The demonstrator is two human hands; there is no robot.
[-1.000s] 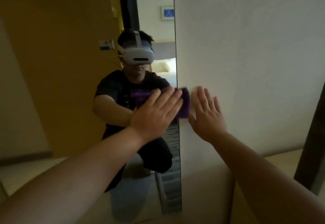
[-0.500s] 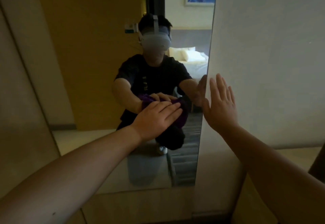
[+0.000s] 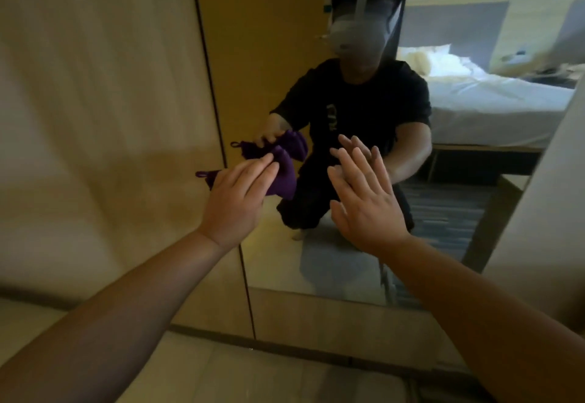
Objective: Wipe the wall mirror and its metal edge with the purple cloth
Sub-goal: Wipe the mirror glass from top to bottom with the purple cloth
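Note:
The wall mirror [image 3: 272,54] fills the middle of the view and reflects me crouching in front of it. Its thin dark metal edge [image 3: 215,111] runs down the left side. My left hand [image 3: 234,203] presses the bunched purple cloth [image 3: 283,177] flat against the glass, right beside that left edge. A small loop of the cloth sticks out leftward over the edge. My right hand [image 3: 364,206] lies with spread fingers flat on the glass to the right of the cloth, holding nothing.
A light wood wall panel [image 3: 95,117] adjoins the mirror on the left. A white wall [image 3: 557,212] borders it on the right. Pale floor [image 3: 221,377] lies below the baseboard. A bed shows only as a reflection.
My left hand has slid the cloth from the mirror's right edge across the glass to its left edge. My right hand moved off the white wall onto the glass.

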